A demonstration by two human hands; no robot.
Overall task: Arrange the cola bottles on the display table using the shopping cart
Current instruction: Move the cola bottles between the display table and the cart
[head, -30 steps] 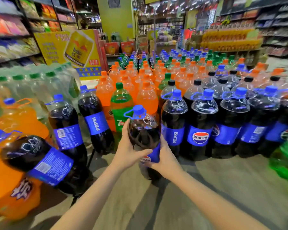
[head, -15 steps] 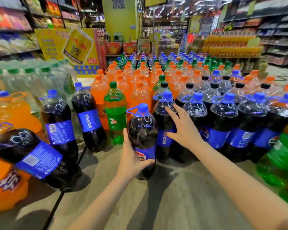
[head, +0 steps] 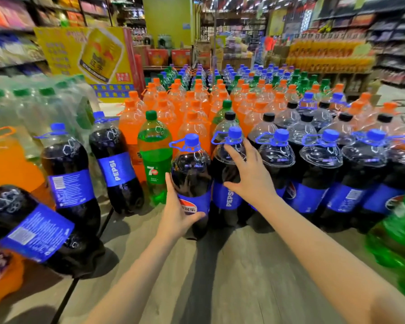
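While the left hand [head: 177, 210] curls around the lower body of a cola bottle [head: 192, 181], thumb across the blue label and fingers behind it on the left flank, that bottle stands upright on the grey wood-grain display table [head: 232, 277], at the front edge of the packed rows and a little forward of them. Just to its right, touching or nearly touching it, stands a second cola bottle [head: 227, 183] with PEPSI printed down its label; the right hand [head: 250, 178] lies over its shoulder with fingers spread and only gently bent against the clear upper part, the thumb down near the label, so the hold reads as a wide press, not a closed grasp. Further right runs a row of cola bottles [head: 337, 183] with blue caps and looped blue handles, shoulder to shoulder. Left of the held bottle stands a green 7up bottle [head: 154, 160], and beyond it two more upright Pepsi bottles [head: 115, 169]. At the far left edge another cola bottle [head: 26, 220] leans steeply among orange soda bottles [head: 7, 164]; what bears it cannot be told. Behind the front row, orange-capped bottles [head: 192, 108] fill the middle of the table, with green and blue caps farther back, and a yellow poster [head: 89, 54] stands at the rear left.
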